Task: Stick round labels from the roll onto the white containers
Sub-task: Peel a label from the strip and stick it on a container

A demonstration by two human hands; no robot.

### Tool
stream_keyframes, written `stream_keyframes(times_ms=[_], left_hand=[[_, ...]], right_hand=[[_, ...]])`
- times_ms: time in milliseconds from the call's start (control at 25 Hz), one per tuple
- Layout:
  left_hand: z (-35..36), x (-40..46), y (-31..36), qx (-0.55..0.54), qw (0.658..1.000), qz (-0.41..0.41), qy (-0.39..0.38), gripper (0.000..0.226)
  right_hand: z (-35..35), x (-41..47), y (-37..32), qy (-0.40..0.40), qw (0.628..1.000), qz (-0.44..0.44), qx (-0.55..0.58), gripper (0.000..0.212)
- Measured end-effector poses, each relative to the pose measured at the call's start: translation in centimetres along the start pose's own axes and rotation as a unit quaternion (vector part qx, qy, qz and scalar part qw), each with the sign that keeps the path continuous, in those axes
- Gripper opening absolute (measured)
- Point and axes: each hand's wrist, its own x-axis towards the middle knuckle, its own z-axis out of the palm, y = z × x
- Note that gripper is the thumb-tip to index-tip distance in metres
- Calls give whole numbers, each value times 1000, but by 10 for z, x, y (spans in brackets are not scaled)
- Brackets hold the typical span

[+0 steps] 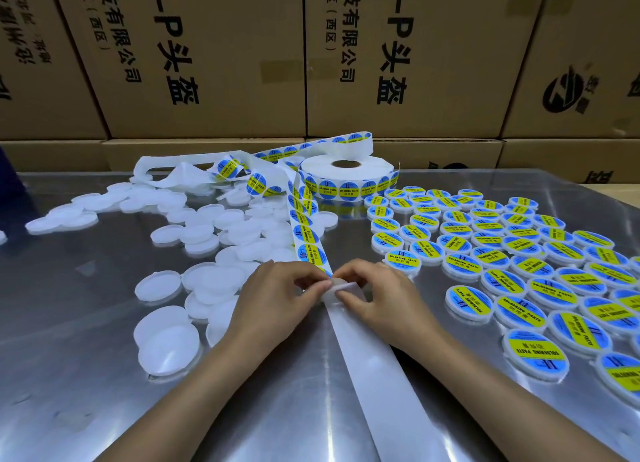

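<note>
A roll of round blue-and-yellow labels (346, 177) lies flat at the back of the metal table (86, 375). Its label strip (306, 233) runs toward me to my hands, and bare white backing (374, 368) trails on to the front edge. My left hand (277, 295) and my right hand (374, 295) meet at the strip's end, fingertips pinching it over a small white container (341, 290) that they mostly hide. Several plain white containers (166, 340) lie loose on the left. Several labelled containers (519, 288) sit in rows on the right.
Stacked brown cardboard boxes (311, 63) with black print form a wall right behind the table. Crumpled used backing (180, 170) is heaped at the back left beside the roll. A dark blue object (8, 184) shows at the left edge.
</note>
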Motion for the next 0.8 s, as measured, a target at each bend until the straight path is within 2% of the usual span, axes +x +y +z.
stream_keyframes(times_ms=[80,240,360,400,440,480,520,560,680,800], left_hand=[[-1,1,0,-21,999,8,27,5],[-12,7,0,-147,981,-10,124,16],[-23,14,-2,-199,966,-22,166,14],[-24,15,-1,-207,964,-26,167,11],[-24,14,-1,-211,964,-27,162,6],[-23,13,1,-214,964,-26,153,4],[-21,11,2,-207,968,-18,144,14],[-20,8,4,-199,971,-8,129,23],[-16,6,5,-153,984,38,81,37],[-14,7,3,-132,989,58,38,51]], right_hand=[[1,0,2,-6,1000,9,-10,20],[1,0,9,-23,997,70,-8,38],[-2,1,8,32,997,74,-10,59],[-3,2,5,72,995,71,13,57],[-5,3,1,113,990,62,48,47],[-6,3,-4,147,985,54,76,29],[-8,4,-8,156,981,57,105,9],[-10,4,-12,147,978,64,134,9],[-13,5,-21,45,963,105,246,34],[-11,6,-21,-62,916,116,380,37]])
